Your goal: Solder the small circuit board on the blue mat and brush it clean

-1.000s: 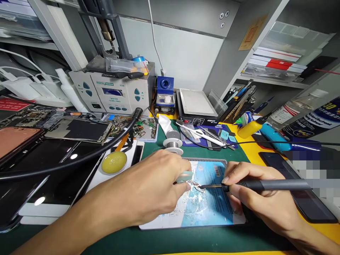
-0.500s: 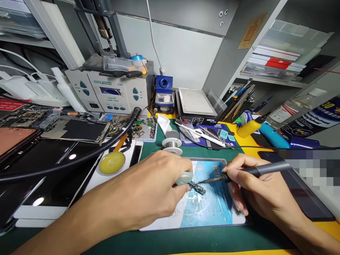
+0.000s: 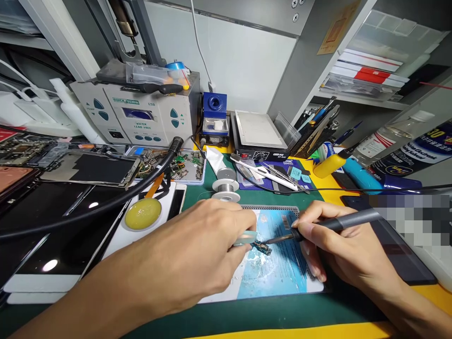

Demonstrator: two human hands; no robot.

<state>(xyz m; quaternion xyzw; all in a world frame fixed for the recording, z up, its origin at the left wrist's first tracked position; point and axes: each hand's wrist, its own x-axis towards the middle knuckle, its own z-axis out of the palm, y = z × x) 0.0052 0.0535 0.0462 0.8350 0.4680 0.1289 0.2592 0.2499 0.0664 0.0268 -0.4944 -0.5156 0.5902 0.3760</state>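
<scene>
My left hand [image 3: 212,249] is closed, thumb and fingers pinching a pale teal tool [image 3: 246,238] whose kind is mostly hidden. Just past the thumb tip a small, narrow circuit board [image 3: 262,248] juts out over the blue and white work sheet [image 3: 282,278]; the fingers hide its inner end. In my right hand [image 3: 332,240] is a soldering iron [image 3: 339,221], gripped like a pen near its front. Its thin metal tip points left and reaches the upper side of the board, seemingly touching it.
A solder spool [image 3: 226,186] stands behind my left hand, with a round tin of yellow paste [image 3: 143,214] to its left. A thick black hose [image 3: 116,202] crosses the left side. Behind are a hot-air station [image 3: 137,113], a heating plate [image 3: 261,132] and a yellow bottle [image 3: 330,163].
The soldering iron's tip has come slightly left, closer onto the board. My left hand keeps its grip. The whole view has shifted a little.
</scene>
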